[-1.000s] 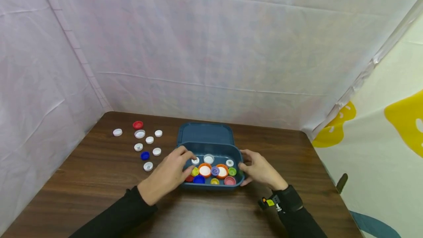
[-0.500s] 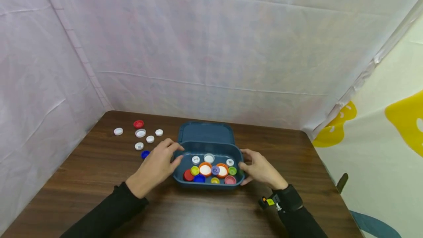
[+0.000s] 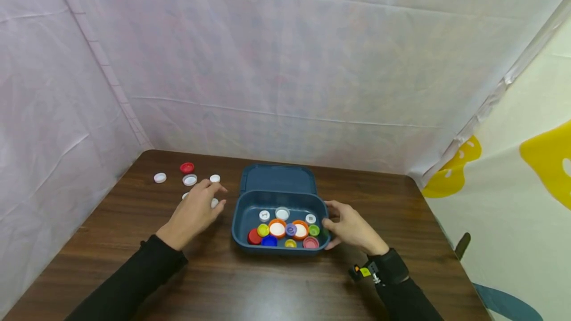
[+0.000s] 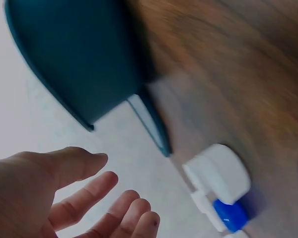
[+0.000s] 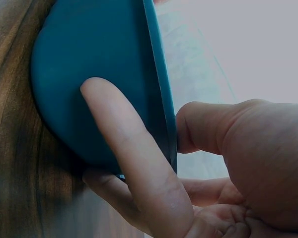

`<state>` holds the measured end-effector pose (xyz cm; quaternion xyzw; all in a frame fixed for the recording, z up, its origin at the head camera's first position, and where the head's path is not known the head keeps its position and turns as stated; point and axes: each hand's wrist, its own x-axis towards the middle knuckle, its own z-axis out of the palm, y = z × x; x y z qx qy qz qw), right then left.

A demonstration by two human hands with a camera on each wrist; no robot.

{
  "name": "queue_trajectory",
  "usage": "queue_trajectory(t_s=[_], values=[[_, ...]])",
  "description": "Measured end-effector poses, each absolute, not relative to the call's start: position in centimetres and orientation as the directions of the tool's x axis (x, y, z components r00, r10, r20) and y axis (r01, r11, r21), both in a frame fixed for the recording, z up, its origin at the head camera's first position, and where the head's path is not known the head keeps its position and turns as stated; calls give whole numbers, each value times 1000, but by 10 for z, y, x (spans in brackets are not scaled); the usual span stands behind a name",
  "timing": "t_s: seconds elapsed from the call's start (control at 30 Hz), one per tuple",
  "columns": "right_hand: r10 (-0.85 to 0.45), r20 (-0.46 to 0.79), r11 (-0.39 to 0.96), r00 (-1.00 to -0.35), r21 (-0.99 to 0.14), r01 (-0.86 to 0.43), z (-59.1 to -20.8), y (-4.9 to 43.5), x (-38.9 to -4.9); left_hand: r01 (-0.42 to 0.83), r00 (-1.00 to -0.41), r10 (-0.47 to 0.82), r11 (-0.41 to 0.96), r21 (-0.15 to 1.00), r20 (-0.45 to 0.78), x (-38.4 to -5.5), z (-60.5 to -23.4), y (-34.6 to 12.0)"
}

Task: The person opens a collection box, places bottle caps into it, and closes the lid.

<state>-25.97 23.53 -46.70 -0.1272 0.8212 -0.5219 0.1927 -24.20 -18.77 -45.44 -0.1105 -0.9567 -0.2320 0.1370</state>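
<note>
A dark blue plastic box [image 3: 240,214] stands on the table, holding several bottle caps, among them a red cap [image 3: 254,236], a blue cap [image 3: 269,241] and a purple cap [image 3: 291,230]. My right hand [image 3: 350,227] grips its right end; in the right wrist view the thumb is at the rim and fingers lie along the outer wall [image 5: 89,44]. Left of the box, my left hand [image 3: 192,214] hovers over loose caps, fingers spread and holding nothing. Near it are a white cap [image 3: 214,203] and another white cap [image 3: 215,179]. The left wrist view shows a blue cap [image 4: 231,215] beside a white one.
The box's lid [image 3: 277,179] lies behind it. Farther left on the wooden table [image 3: 285,291] are a red cap [image 3: 187,168], a clear-rimmed cap [image 3: 189,180] and a white cap [image 3: 159,178]. Pale cloth walls [image 3: 285,73] enclose the table's back and sides.
The left hand has let go of a white cap inside the box and moved left and out, over the loose caps. My right hand has stayed on the box.
</note>
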Motion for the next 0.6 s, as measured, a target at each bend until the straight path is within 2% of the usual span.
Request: queue_trajectory(t_s=[0.43,0.6], values=[[-396,-184,429,-899,-904,-4,-466,235,-259,249,-964,186,882,401,191,-257,-470,-206],[-399,-188,435,-897,-900,-5,-467,235,-260,269,-958,207,884,382,197,-260,-471,-206]])
